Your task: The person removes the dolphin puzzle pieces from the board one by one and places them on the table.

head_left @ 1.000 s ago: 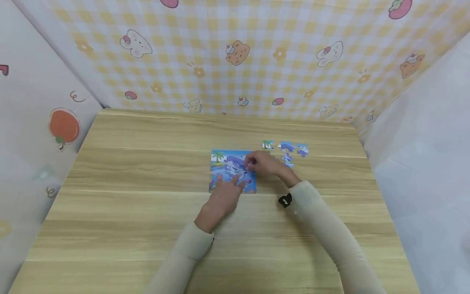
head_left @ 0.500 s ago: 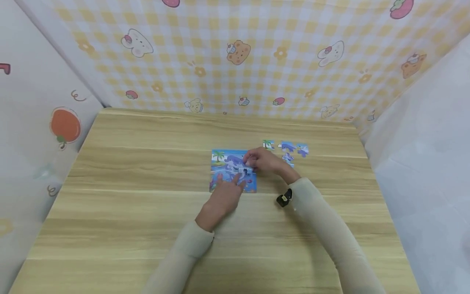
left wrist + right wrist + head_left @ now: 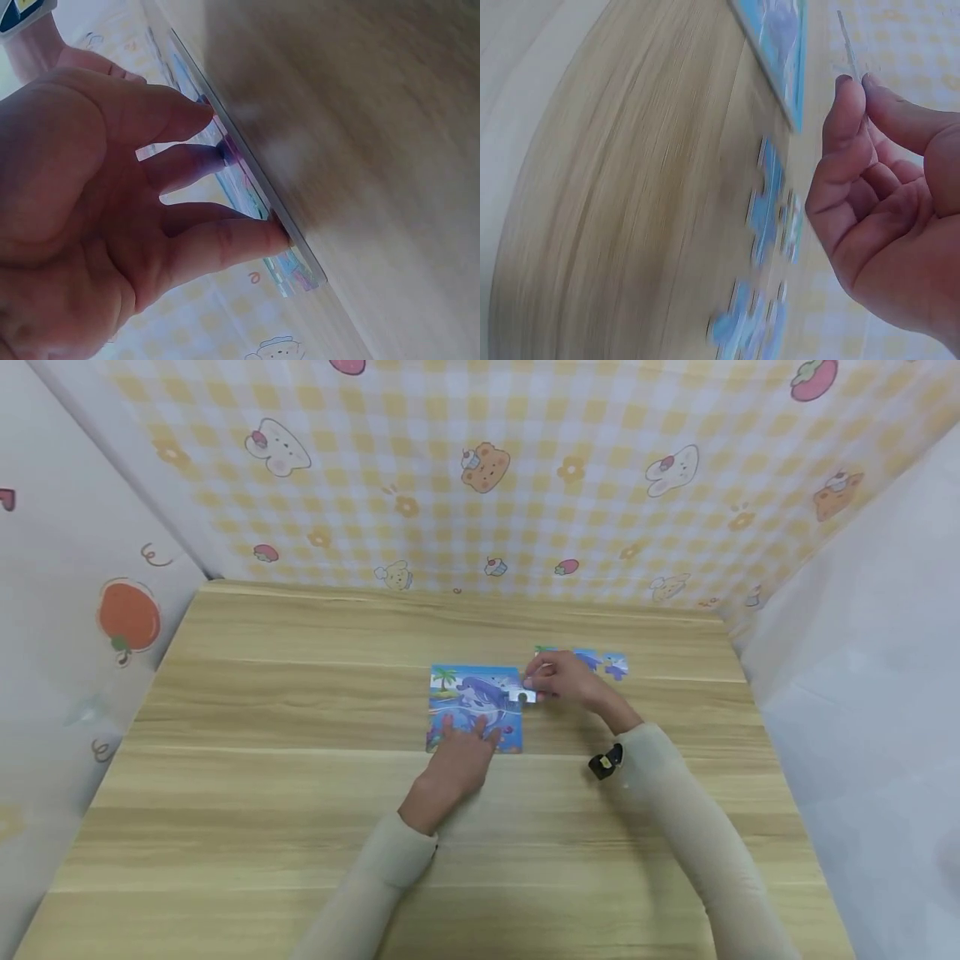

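Observation:
A jigsaw board [image 3: 480, 670] with a dolphin picture, a palm tree and a blue frame lies flat on the table. My left hand [image 3: 456, 764] rests on its lower part, fingers spread and tips pressing the picture; the left wrist view shows the fingertips [image 3: 276, 236] right at the board's edge. Thumb and index finger of my right hand [image 3: 570, 680] pinch a jigsaw piece [image 3: 525, 695], its pale, shiny face overlapping the board's right edge in the head view. Seen edge-on, the jigsaw piece [image 3: 848, 43] stands up above the fingertips in the right wrist view.
Several loose jigsaw pieces [image 3: 617, 666] lie right of the board, partly hidden behind my right hand. In the right wrist view, loose pieces [image 3: 765, 206] lie along the wood-grain table [image 3: 300, 827]. A yellow checked cloth [image 3: 420, 535] with cartoon prints hangs at the back.
My right hand has moved from over the board's right part to its right side, with the jigsaw piece pinched and now in plain view. My left hand has stayed on the board.

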Tool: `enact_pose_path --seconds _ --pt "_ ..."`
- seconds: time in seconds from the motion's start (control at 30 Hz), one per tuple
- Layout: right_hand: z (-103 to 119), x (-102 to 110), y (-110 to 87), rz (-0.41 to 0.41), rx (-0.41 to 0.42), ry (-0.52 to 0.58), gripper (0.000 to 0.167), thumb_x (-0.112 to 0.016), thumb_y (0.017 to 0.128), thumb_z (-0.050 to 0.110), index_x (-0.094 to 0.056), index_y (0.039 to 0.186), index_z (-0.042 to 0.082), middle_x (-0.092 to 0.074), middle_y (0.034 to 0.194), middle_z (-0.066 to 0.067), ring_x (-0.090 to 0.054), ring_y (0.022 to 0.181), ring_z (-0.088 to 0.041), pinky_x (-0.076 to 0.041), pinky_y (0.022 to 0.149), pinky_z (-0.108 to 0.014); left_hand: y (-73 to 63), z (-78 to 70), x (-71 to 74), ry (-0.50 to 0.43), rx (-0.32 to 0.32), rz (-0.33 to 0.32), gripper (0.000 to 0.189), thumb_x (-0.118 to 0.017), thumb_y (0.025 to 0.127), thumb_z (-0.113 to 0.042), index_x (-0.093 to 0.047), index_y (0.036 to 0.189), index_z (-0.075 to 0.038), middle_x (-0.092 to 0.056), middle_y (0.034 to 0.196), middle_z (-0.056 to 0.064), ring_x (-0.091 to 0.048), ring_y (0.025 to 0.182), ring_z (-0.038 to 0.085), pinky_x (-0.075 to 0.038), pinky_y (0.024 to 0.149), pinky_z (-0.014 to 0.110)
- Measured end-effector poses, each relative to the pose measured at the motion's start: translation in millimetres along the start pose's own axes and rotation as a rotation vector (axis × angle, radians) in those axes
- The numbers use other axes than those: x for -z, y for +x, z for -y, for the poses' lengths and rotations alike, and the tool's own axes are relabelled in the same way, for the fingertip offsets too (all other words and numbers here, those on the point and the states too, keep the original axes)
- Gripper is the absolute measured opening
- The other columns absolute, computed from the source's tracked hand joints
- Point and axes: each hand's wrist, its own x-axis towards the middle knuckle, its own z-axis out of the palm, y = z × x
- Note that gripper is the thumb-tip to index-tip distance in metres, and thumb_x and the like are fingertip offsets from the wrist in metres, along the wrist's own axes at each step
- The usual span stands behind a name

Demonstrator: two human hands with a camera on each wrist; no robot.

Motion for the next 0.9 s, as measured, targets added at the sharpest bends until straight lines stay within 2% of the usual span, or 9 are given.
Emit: enact_pose_path --seconds 0.17,0.3,0.47,0.57,0.73,0.9 --pt "-11.9 14.1 -8.2 -0.051 -0.031 -0.02 0.018 -0.066 0.096 0.019 -0.063 0.105 0.004 -0.073 0.093 -0.012 -0.068 0.074 -0.024 -0.054 0.064 -0.031 -0.8 0.0 -0.1 -0.02 0.004 -0.001 0.048 -0.052 0.099 -0.007 -0.049 0.147 -0.012 -0.043 0.153 0.017 -0.058 0.122 0.044 -0.027 0.113 0.065" --pt "-19.8 24.9 -14.6 -0.094 -0.025 -0.025 0.017 -0.066 0.096 0.017 -0.065 0.105 0.003 -0.072 0.094 -0.015 -0.067 0.074 -0.025 -0.055 0.064 -0.031 -0.9 0.4 -0.3 -0.018 0.005 0.002 0.049 -0.052 0.099 -0.007 -0.048 0.148 -0.012 -0.042 0.154 0.016 -0.059 0.121 0.043 -0.026 0.113 0.065" --pt "-31.9 38.7 -23.0 -0.148 -0.027 -0.065 0.015 -0.064 0.097 0.015 -0.068 0.106 0.003 -0.07 0.096 -0.019 -0.06 0.068 -0.019 -0.053 0.063 -0.029 -0.4 0.9 -0.9 -0.019 0.0 -0.001 0.048 -0.051 0.099 -0.007 -0.048 0.147 -0.012 -0.043 0.153 0.016 -0.06 0.119 0.044 -0.027 0.113 0.065" --pt "-40.6 46.0 -27.2 -0.184 -0.058 -0.081 0.017 -0.063 0.097 0.013 -0.067 0.109 0.001 -0.069 0.101 -0.02 -0.061 0.074 -0.018 -0.054 0.065 -0.027 -0.5 0.4 -1.0 -0.014 -0.003 -0.001 0.048 -0.051 0.099 -0.007 -0.048 0.147 -0.012 -0.043 0.153 0.016 -0.061 0.118 0.045 -0.028 0.113 0.065" --pt "-56.0 54.0 -33.6 -0.227 -0.112 -0.042 0.019 -0.062 0.096 0.006 -0.064 0.113 -0.004 -0.066 0.113 -0.024 -0.064 0.089 -0.019 -0.058 0.075 -0.029 -0.2 0.3 -1.3 0.01 -0.003 -0.003 0.048 -0.051 0.099 -0.007 -0.048 0.147 -0.012 -0.043 0.153 0.016 -0.061 0.117 0.044 -0.029 0.112 0.065" --pt "-70.5 62.7 -42.5 -0.243 -0.121 -0.043 0.022 -0.063 0.096 0.007 -0.064 0.114 -0.005 -0.066 0.116 -0.025 -0.064 0.088 -0.014 -0.058 0.077 -0.029 -0.7 1.2 -1.6 0.022 -0.008 -0.004 0.048 -0.051 0.1 -0.009 -0.048 0.147 -0.013 -0.043 0.153 0.016 -0.061 0.119 0.043 -0.029 0.112 0.064"
